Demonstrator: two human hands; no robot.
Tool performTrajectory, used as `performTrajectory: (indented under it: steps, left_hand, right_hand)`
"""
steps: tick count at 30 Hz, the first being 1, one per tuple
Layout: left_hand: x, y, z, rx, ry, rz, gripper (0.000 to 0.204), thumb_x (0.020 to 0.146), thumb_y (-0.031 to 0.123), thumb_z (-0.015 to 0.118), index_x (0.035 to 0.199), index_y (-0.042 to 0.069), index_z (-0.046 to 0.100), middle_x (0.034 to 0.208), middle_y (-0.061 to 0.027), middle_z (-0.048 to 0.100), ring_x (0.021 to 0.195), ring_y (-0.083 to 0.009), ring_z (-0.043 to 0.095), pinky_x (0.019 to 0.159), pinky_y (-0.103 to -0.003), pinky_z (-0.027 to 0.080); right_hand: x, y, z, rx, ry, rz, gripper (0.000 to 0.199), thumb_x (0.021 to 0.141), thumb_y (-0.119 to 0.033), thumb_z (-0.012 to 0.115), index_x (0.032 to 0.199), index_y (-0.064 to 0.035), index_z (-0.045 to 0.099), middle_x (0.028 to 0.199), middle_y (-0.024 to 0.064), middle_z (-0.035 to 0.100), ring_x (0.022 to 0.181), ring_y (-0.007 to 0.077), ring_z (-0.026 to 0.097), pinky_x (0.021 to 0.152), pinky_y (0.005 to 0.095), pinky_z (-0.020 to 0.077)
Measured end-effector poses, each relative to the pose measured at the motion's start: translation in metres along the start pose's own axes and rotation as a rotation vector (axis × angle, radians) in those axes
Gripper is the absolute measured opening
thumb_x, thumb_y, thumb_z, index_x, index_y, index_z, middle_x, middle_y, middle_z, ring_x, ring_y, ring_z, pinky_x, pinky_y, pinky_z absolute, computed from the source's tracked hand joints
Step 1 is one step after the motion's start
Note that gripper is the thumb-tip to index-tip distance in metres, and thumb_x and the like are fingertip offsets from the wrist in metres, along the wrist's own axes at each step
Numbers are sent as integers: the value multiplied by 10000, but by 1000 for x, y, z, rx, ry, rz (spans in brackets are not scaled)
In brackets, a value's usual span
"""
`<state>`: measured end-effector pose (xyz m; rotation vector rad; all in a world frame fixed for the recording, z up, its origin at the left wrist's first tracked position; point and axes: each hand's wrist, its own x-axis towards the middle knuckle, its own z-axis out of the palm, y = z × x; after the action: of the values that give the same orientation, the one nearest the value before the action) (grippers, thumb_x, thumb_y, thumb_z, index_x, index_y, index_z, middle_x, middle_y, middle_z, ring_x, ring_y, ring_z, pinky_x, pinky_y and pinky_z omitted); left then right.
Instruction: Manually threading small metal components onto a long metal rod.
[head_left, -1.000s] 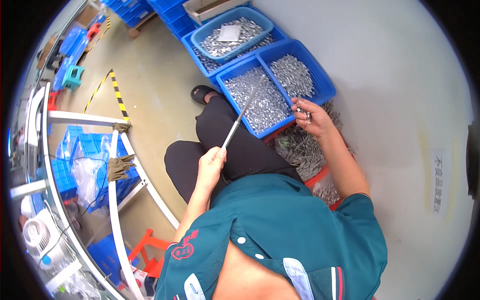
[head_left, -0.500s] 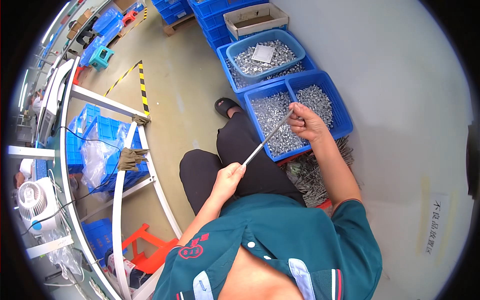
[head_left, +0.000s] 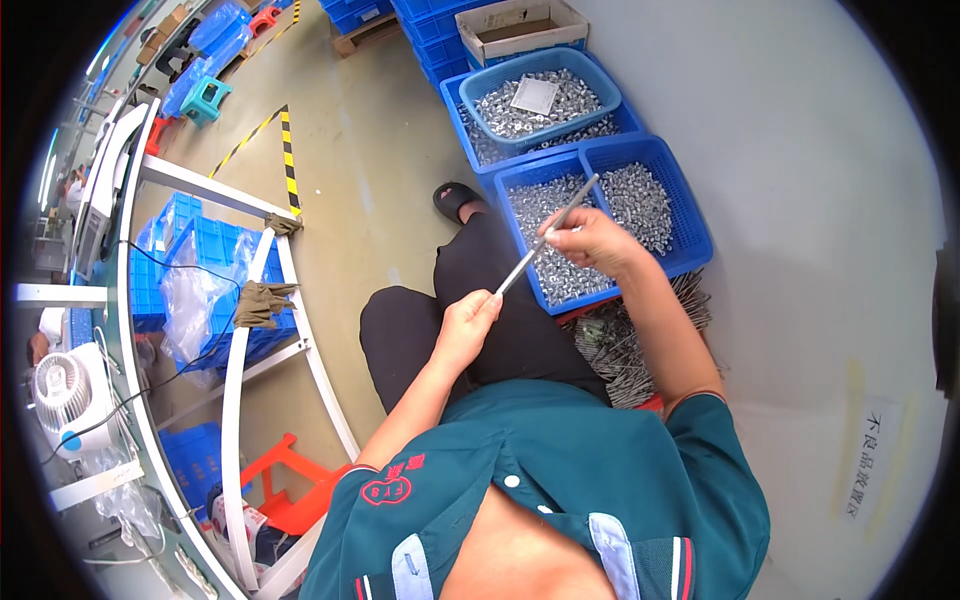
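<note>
A thin grey metal rod (head_left: 524, 264) slants up and to the right across my lap. Its lower end is inside my left hand (head_left: 467, 326), whose fingers are closed around it. My right hand (head_left: 595, 246) pinches the rod farther up between thumb and fingers, and the rod's upper end sticks out past that grip. Beneath the upper end is a blue divided bin (head_left: 690, 262) full of small silvery metal parts. Many thin metal rods (head_left: 622, 362) lie heaped beside my right forearm, below the bin.
Behind the divided bin stands a light-blue tub (head_left: 612, 92) of similar parts with a white card on top. An open carton (head_left: 575, 38) is farther back. A white metal frame (head_left: 236, 400) and a red stool (head_left: 300, 500) are at left; a grey wall (head_left: 790, 200) rises at right.
My right hand has slid down the rod toward my left hand, so the rod's upper end now shows beyond it. My left hand has shifted slightly up and right, still holding the lower end.
</note>
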<state>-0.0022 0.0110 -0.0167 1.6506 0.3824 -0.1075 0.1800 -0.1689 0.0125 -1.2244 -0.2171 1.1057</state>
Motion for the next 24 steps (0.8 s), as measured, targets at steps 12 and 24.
performTrajectory:
  steps: [12, 24]
  left_hand:
    - [-3, -6, -4, -107, 1, -86, 331, 923, 253, 497, 662, 51, 475, 554, 49, 374, 523, -31, 332, 462, -214, 274]
    - [-9, -5, -1, 82, 66, 53, 309, 905, 245, 529, 715, 2, 507, 564, -5, 413, 555, -65, 360, 496, -258, 333]
  right_hand:
    - [7, 46, -45, 705, 135, -48, 133, 877, -47, 520, 1002, -3, 518, 861, 80, 566, 480, 25, 407, 342, 142, 286]
    - [19, 0, -43, 1020, -26, -217, 122, 892, -109, 516, 949, -20, 578, 922, 115, 636, 434, 31, 389, 338, 161, 274]
